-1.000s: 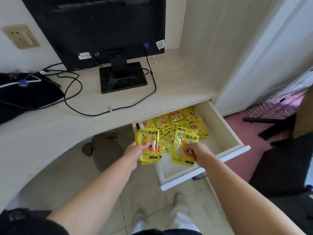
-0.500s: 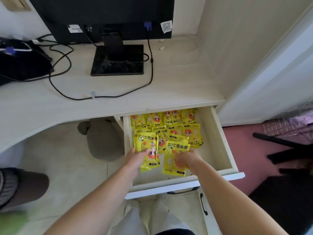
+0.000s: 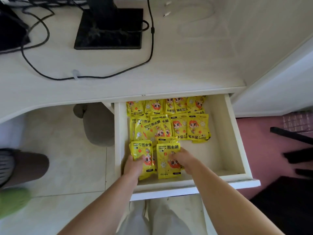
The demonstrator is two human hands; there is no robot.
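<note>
Fingers (image 3: 138,158) of L hand (image 3: 133,164) curl round the near end of the left pkt stack (image 3: 142,148): yellow hand-warmer sachets, more than one layer, exact count unclear. Thumb hidden, so can't tell where it clamps. R hand (image 3: 182,158): fingers (image 3: 175,156) bent and close together, gripping the right pkt (image 3: 166,152) at its 3 o'clock edge, tips over the cartoon print.

Both bundles sit inside the open drawer (image 3: 237,141), at its 7 o'clock corner, side by side. Edges are touching or nearly so, can't resolve which. The left pkt stack is just beside the drawer's 9 o'clock wall. Resting on the drawer bottom or lifted: can't tell from this top-down view.

More loose pkts (image 3: 197,128) fill the drawer's 12 o'clock half in approx two rows, overlapping. The nearest ones meet the held bundles on their 12 o'clock side.

The desk top (image 3: 186,65) is at 12 o'clock of the drawer. The monitor base (image 3: 108,29) is at 11 o'clock in view, w/ a black cable (image 3: 153,29) looping past it. A grey padded item (image 3: 98,124) lies on the floor under the desk, at 9 o'clock of the drawer. Both forearms enter from 6 o'clock.
</note>
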